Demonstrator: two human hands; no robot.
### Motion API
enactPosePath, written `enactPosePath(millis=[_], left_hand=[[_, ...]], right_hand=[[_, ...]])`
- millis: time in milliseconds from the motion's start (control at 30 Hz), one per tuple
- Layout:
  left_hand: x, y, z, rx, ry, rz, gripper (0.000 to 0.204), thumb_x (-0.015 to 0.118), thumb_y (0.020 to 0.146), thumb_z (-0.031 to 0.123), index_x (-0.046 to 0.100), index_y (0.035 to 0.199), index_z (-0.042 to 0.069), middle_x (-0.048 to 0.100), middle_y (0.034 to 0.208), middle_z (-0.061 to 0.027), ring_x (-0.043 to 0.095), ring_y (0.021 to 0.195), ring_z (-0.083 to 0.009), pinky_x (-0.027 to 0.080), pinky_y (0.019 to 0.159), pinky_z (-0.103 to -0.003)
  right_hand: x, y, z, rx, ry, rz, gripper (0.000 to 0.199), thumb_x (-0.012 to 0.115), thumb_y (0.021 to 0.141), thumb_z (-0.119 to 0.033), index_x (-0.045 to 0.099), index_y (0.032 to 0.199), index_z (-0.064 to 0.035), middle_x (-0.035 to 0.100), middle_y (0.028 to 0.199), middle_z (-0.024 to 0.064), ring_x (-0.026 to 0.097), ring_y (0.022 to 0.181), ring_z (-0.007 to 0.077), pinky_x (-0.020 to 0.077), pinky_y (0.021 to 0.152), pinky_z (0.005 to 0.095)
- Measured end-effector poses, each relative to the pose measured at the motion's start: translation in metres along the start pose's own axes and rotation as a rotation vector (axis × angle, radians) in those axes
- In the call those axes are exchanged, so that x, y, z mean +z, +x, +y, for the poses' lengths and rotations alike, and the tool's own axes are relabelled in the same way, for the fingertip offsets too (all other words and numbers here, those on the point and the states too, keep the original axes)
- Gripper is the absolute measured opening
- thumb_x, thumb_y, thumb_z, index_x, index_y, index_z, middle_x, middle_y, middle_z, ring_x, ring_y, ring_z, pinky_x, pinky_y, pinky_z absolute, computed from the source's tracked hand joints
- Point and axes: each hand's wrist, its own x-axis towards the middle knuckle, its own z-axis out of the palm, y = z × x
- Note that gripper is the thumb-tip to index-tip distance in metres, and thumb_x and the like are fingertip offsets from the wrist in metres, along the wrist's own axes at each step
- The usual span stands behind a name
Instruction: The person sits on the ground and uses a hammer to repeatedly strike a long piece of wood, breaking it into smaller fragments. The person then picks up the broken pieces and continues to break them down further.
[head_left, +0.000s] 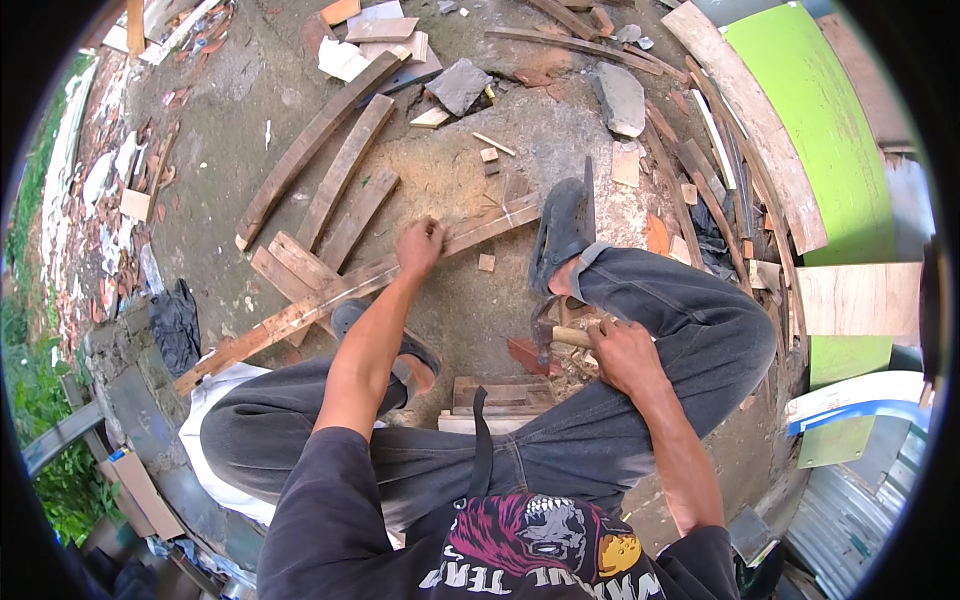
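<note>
My right hand (627,356) is wrapped round the pale wooden handle (573,337) of a hammer, whose dark metal head (542,332) points left, over the ground between my legs. A long wooden plank (330,292) slants from lower left to upper right in front of me, passing over shorter boards. My left hand (420,246) is at its middle, fingers curled together; whatever they pinch is hidden. Thin nails (494,203) appear to lie on the plank near its right end, beside my shoe (559,235).
Loose planks (345,165) lie beyond the long one, with small wood blocks (488,155) nearby. Broken stone slabs (619,100) rest farther off. A saw-like blade (589,200) stands by my right shoe. Wood scraps and a green panel (815,130) line the right side.
</note>
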Motion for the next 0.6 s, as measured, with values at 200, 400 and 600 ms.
enactPosePath(millis=[200, 400, 600], left_hand=[[-0.030, -0.026, -0.031, -0.028, 0.517, 0.340, 0.067, 0.054, 0.088, 0.061, 0.055, 0.132, 0.010, 0.043, 0.146, -0.0184, 0.031, 0.140, -0.0355, 0.016, 0.114, -0.056], [-0.057, -0.067, -0.057, -0.245, 0.583, 0.289, 0.104, 0.047, 0.082, 0.078, 0.023, 0.153, 0.007, 0.011, 0.159, -0.0278, 0.000, 0.150, -0.0388, -0.002, 0.117, -0.057], [-0.072, -0.062, -0.061, -0.224, 0.553, -0.035, 0.117, 0.048, 0.074, 0.085, 0.019, 0.153, 0.004, 0.012, 0.156, -0.0331, -0.001, 0.148, -0.0437, -0.005, 0.115, -0.062]], right_hand=[[-0.023, 0.017, -0.002, -0.063, -0.027, -0.133, 0.019, 0.063, 0.078, -0.010, 0.065, 0.095, -0.0017, 0.067, 0.091, 0.0124, 0.069, 0.087, 0.0268, 0.0535, 0.070, 0.0402], [-0.045, 0.108, -0.022, -0.163, -0.160, -0.426, 0.026, 0.062, 0.082, -0.011, 0.061, 0.103, 0.0041, 0.068, 0.095, 0.0209, 0.070, 0.084, 0.0299, 0.0547, 0.071, 0.0414], [-0.045, 0.197, -0.030, -0.229, -0.281, -0.540, 0.025, 0.068, 0.080, -0.021, 0.070, 0.101, -0.0077, 0.073, 0.092, 0.0137, 0.072, 0.088, 0.0309, 0.0561, 0.072, 0.0411]])
